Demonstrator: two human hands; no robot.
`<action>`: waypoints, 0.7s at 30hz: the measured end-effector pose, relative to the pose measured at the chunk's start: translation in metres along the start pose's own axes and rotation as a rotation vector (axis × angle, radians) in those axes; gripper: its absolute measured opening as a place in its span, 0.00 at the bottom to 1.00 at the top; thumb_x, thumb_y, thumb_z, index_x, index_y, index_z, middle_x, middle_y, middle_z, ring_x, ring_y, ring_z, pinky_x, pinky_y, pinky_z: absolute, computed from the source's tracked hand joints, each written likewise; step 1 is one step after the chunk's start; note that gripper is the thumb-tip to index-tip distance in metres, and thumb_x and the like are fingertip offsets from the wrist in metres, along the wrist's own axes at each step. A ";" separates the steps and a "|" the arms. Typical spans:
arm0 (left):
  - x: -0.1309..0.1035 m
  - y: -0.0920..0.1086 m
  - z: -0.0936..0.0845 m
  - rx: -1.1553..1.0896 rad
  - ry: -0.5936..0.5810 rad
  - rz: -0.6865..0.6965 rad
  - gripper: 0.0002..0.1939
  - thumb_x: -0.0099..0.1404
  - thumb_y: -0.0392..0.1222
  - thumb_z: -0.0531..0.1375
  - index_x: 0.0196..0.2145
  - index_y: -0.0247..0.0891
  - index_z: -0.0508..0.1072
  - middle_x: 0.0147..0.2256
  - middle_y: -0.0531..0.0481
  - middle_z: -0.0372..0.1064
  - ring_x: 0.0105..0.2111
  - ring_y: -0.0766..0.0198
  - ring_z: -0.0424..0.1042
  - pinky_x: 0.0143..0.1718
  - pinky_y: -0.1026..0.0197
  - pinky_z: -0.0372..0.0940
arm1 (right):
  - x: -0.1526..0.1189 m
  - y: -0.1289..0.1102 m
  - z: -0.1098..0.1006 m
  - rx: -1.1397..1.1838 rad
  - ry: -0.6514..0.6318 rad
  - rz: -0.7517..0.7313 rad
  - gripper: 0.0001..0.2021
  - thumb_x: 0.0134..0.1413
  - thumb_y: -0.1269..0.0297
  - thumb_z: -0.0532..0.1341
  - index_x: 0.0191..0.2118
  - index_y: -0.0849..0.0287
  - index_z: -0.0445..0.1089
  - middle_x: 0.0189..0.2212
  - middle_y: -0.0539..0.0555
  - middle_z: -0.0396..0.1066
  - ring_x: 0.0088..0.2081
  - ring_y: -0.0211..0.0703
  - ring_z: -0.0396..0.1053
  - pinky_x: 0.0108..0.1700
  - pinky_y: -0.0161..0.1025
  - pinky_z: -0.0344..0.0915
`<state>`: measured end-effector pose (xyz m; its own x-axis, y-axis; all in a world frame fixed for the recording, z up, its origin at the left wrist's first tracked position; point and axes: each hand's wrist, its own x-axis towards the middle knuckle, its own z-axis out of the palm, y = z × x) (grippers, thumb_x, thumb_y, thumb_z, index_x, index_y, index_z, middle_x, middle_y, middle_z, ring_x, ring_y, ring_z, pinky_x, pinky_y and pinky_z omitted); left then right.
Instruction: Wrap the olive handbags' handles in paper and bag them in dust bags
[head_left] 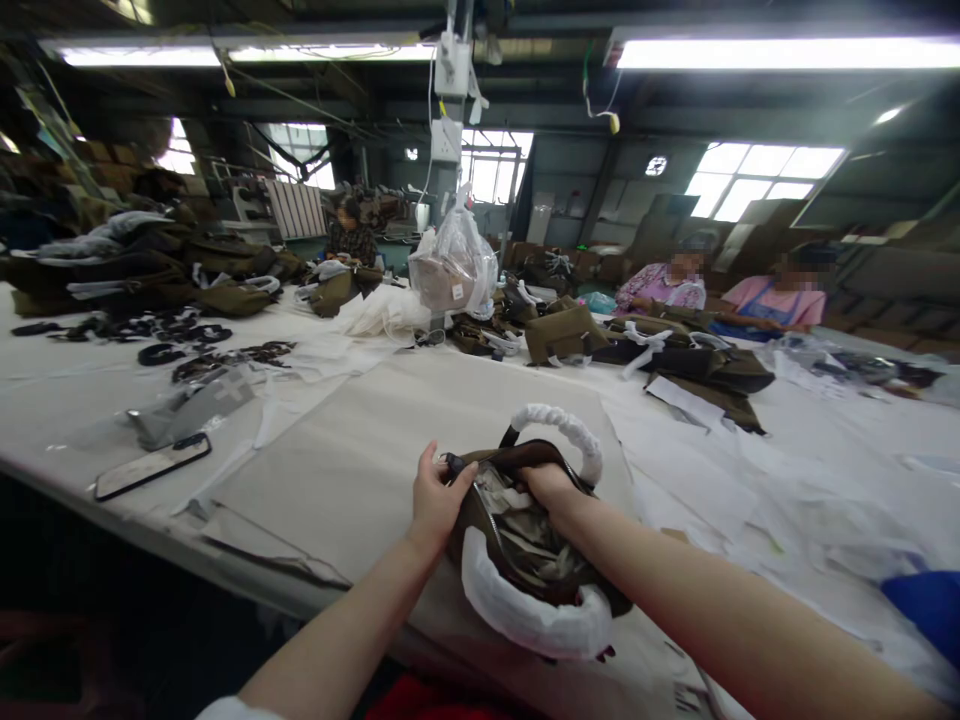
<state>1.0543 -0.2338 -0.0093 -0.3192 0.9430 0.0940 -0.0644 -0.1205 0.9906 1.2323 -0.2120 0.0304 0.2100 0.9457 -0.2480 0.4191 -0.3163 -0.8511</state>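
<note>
An olive-brown handbag (pixel 466 515) lies on the table in front of me, its zipped top spread wide and its crumpled lining showing. White wrapping covers both of its handles, the far handle (pixel 574 432) and the near handle (pixel 525 615). My left hand (pixel 439 500) is closed on the bag's left rim at the zipper end, thumb on top. Into the opening reaches my right hand (pixel 551 490), close under the far rim. Its fingers are mostly hidden inside the bag, so what they touch cannot be seen.
A phone (pixel 154 467) and a grey pouch-like piece (pixel 191 405) lie at left, near dark straps (pixel 184 335). Piled bags (pixel 150 260) stand behind them. A post with a hanging plastic bag (pixel 454 265) rises mid-table. Beyond more bags (pixel 675 350) sit co-workers (pixel 664 285).
</note>
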 end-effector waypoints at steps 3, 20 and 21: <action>-0.002 0.006 0.006 -0.173 -0.014 -0.118 0.41 0.49 0.52 0.71 0.57 0.33 0.65 0.34 0.48 0.75 0.33 0.61 0.75 0.38 0.61 0.70 | 0.000 -0.002 0.001 -0.053 0.011 0.060 0.13 0.51 0.70 0.60 0.17 0.60 0.68 0.17 0.54 0.68 0.20 0.40 0.65 0.24 0.37 0.58; 0.003 0.023 0.018 0.005 -0.178 -0.105 0.20 0.45 0.26 0.56 0.37 0.38 0.74 0.30 0.54 0.75 0.29 0.65 0.71 0.31 0.65 0.65 | -0.018 -0.022 0.010 -0.363 -0.059 -0.090 0.11 0.54 0.69 0.60 0.22 0.60 0.68 0.22 0.55 0.69 0.27 0.42 0.68 0.30 0.37 0.62; 0.002 0.024 0.018 0.002 -0.188 -0.099 0.21 0.45 0.26 0.55 0.38 0.38 0.74 0.31 0.53 0.75 0.30 0.64 0.72 0.32 0.65 0.66 | -0.021 -0.024 0.012 -0.411 -0.066 -0.154 0.09 0.51 0.71 0.61 0.22 0.60 0.69 0.24 0.56 0.71 0.30 0.44 0.70 0.34 0.38 0.62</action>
<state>1.0689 -0.2293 0.0163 -0.1294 0.9915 0.0125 -0.0846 -0.0236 0.9961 1.2074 -0.2238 0.0506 0.0667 0.9826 -0.1733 0.7602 -0.1625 -0.6290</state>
